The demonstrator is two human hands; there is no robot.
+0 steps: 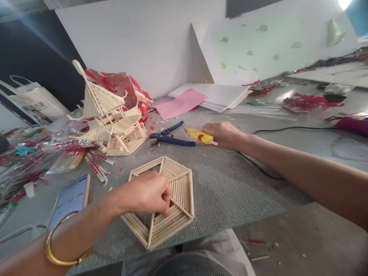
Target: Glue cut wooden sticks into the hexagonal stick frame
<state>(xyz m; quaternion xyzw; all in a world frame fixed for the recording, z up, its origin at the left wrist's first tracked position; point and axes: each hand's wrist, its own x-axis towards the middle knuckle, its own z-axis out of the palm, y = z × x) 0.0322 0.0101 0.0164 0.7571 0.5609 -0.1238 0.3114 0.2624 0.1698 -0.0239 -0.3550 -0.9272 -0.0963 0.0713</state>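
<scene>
The phone (69, 201) at the left shows large digits, of which "12" and "04" can be read, the first pair being less clear; dark characters on the white bag (40, 103) behind are too blurred to read, as is the pale print on the red bag (123, 86). The desk (227, 184) has a grey, woven-looking surface, sprinkled with small red and pale scraps, and ends above a littered floor (290, 237); a white wall (140, 38) stands behind. The hexagonal stick panel (181, 191) lies flat near the desk's front edge, its right-hand sections filled with rows of sticks. The left hand (146, 191) is over its middle, fingers curled in and thumb close to the forefinger; whether they grip a stick cannot be told. The right hand (224, 134) has its fingers closed around the yellow glue gun (199, 135), whose handle is hidden by them, just beside the blue cutters (178, 141). Beyond the panel stands a tiered stick model (100, 101), its lower left side partly covered by wrapped bundles (96, 168). A purple object (350, 124) is cut off at the right edge, and both forearms run out of view.
</scene>
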